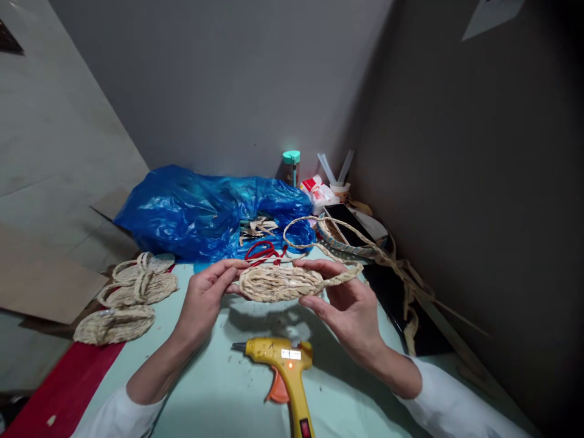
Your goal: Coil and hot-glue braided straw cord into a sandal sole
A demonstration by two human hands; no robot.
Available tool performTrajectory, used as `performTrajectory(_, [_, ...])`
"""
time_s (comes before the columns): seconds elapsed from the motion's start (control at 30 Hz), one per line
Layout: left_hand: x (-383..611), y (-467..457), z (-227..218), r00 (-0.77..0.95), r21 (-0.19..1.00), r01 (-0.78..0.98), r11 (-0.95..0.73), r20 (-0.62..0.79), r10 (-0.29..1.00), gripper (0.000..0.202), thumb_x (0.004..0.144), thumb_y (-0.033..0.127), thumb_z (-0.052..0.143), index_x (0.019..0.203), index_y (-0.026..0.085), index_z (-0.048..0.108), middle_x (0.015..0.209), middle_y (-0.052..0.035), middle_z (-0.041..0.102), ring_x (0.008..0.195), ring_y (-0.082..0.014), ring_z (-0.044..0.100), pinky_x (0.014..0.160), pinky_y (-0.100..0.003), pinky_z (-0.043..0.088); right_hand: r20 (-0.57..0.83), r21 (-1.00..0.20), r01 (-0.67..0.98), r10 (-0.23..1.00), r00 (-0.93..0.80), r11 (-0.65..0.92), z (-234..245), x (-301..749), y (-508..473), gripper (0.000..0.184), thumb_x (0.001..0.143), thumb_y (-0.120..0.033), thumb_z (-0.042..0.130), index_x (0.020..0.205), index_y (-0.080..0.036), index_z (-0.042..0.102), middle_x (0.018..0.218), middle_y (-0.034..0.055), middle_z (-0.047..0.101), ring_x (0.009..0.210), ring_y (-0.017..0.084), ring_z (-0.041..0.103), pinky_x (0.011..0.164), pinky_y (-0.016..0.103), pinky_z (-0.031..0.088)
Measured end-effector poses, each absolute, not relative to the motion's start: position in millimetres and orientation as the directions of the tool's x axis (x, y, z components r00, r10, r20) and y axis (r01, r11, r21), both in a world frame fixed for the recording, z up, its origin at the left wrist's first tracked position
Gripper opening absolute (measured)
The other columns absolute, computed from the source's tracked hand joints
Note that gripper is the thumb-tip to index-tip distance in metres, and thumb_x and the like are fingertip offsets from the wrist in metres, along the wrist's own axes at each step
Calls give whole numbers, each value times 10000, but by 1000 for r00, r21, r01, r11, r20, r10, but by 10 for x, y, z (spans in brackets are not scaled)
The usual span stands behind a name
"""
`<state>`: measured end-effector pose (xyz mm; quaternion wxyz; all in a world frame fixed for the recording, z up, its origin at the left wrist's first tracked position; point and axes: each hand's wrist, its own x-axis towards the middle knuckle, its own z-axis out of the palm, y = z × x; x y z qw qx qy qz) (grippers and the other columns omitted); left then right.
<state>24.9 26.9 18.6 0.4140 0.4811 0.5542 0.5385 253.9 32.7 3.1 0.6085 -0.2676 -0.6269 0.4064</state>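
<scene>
Between my two hands, above the table, is an oval coil of braided straw (280, 283). My left hand (210, 298) pinches its left end between thumb and fingers. At the right end my right hand (347, 304) grips the coil, thumb below and fingers above. A loose length of the straw braid (328, 225) runs from the coil's right end, loops behind my right hand and trails off to the right. Below the coil a yellow hot glue gun (283, 359) with an orange trigger lies on its side, its small light lit.
Several woven straw pieces (116, 322) lie at the left edge of the pale green table (201, 389). A blue plastic bag (187, 210) fills the back, with red cord (264, 250) before it. Glue sticks in a cup (340, 190), a teal-lidded jar (292, 164) and a dark tablet (349, 222) stand or lie back right.
</scene>
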Motion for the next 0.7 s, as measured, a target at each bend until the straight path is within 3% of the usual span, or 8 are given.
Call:
performTrajectory(0.17, [260, 261, 179, -169, 991, 128, -49, 71, 983, 238, 829, 377, 707, 944, 185, 789, 980, -73, 804, 850, -196, 722, 724, -245, 559, 569, -821, -157, 810, -139, 550, 31, 2565, 284, 383, 822, -209, 823, 1179, -273, 700, 1178, 51, 749, 1118, 237, 695, 985, 404, 560])
performTrajectory(0.3, [266, 235, 198, -204, 980, 188, -63, 102, 974, 184, 826, 365, 698, 838, 187, 741, 704, -30, 757, 584, -164, 669, 543, -235, 497, 568, -821, -163, 811, -140, 547, 51, 2566, 273, 391, 806, -199, 836, 1169, -269, 709, 1165, 51, 756, 1102, 240, 701, 972, 404, 564])
performTrajectory(0.37, [262, 212, 207, -201, 972, 223, -68, 114, 973, 206, 841, 377, 668, 753, 195, 703, 505, 7, 656, 428, -156, 588, 465, -247, 444, 557, -827, -176, 819, -136, 534, 54, 2557, 282, 379, 811, -198, 829, 1164, -267, 710, 1166, 48, 755, 1106, 233, 701, 978, 395, 564])
performTrajectory(0.47, [250, 182, 207, -203, 955, 283, -87, 148, 968, 292, 859, 388, 630, 634, 202, 652, 396, 36, 539, 322, -125, 456, 409, -252, 348, 529, -843, -195, 839, -131, 501, 52, 2545, 307, 359, 828, -188, 809, 1162, -271, 706, 1170, 38, 756, 1113, 210, 701, 977, 359, 570])
performTrajectory(0.57, [234, 165, 198, -236, 928, 349, -126, 217, 947, 304, 836, 357, 660, 576, 203, 629, 420, 52, 453, 387, -99, 364, 429, -251, 266, 495, -861, -201, 859, -128, 467, 54, 2540, 330, 333, 833, -192, 799, 1143, -276, 708, 1162, 26, 763, 1103, 192, 710, 957, 324, 584])
performTrajectory(0.7, [227, 162, 193, -272, 905, 391, -168, 288, 918, 410, 841, 345, 666, 491, 210, 502, 477, 41, 399, 489, -115, 327, 480, -267, 256, 452, -885, -177, 886, -109, 430, 64, 2541, 345, 306, 808, -238, 815, 1098, -238, 720, 1124, 61, 775, 1055, 221, 731, 911, 346, 610])
